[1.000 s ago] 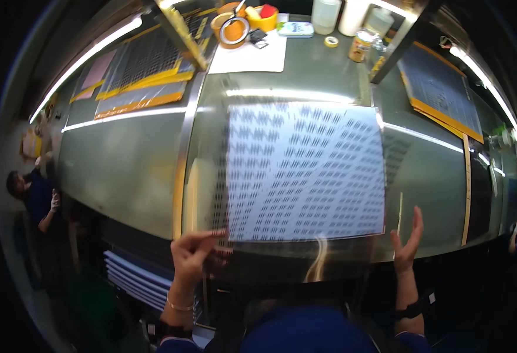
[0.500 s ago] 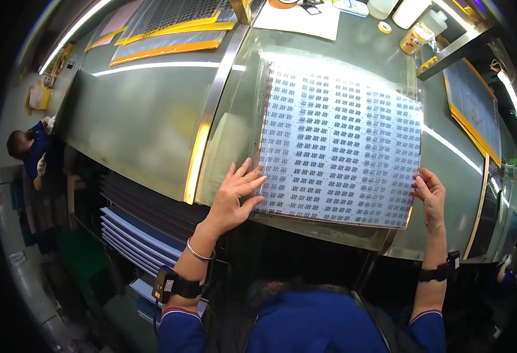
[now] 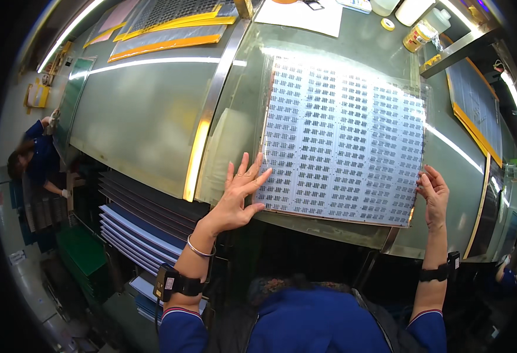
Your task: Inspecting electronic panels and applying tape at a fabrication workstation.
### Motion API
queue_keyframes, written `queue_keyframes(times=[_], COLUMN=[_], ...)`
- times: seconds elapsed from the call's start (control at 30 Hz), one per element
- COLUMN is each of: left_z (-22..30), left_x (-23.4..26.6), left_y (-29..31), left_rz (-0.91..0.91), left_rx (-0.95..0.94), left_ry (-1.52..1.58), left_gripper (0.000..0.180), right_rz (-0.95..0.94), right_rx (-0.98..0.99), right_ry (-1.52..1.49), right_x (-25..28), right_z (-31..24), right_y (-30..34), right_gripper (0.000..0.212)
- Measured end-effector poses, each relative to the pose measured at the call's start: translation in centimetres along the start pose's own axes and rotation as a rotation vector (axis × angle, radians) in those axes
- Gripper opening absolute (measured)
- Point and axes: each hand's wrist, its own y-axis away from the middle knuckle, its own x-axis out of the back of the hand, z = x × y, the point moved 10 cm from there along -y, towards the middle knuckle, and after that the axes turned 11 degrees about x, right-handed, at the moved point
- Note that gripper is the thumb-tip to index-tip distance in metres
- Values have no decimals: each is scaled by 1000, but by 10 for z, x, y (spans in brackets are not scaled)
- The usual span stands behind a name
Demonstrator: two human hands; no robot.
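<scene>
A large rectangular panel (image 3: 347,141), silvery with rows of small dark marks, lies on the greenish work table. A clear film shows along its upper and side edges. At the panel's lower left edge rests my left hand (image 3: 238,194), its fingers spread and the fingertips on the border. My right hand (image 3: 435,197) is at the lower right edge, thumb and fingers closed together around the panel's rim. The lower edge of the panel lies close along the front of the table.
A metal bar (image 3: 205,123) divides the table. Beyond the panel are white paper (image 3: 299,17), a tape roll (image 3: 387,24) and a jar (image 3: 418,36). Yellow-edged films (image 3: 170,44) lie at far left. Stacked boards (image 3: 135,238) stand below left. A co-worker (image 3: 38,156) bends at left.
The panel has shifted slightly to the right and away. My left fingers have spread and risen a little along its edge. The co-worker at left has bent lower and moved their arms.
</scene>
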Motion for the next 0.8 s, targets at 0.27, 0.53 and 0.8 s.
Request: queue_keyframes(times=[0.27,0.53,0.8], left_z=[-2,-3,0], left_x=[-3,-5,-3], left_y=[-2,-1,-1], left_rz=[-11,5,58], left_rx=[19,36,-7], left_ry=[-1,-39,-82], left_gripper=[83,83,84], right_rz=[14,23,-19], right_rx=[11,8,-9], right_ry=[7,1,18], right_x=[2,1,3], right_z=[0,-2,0], right_y=[0,-1,-6], right_gripper=[30,30,29])
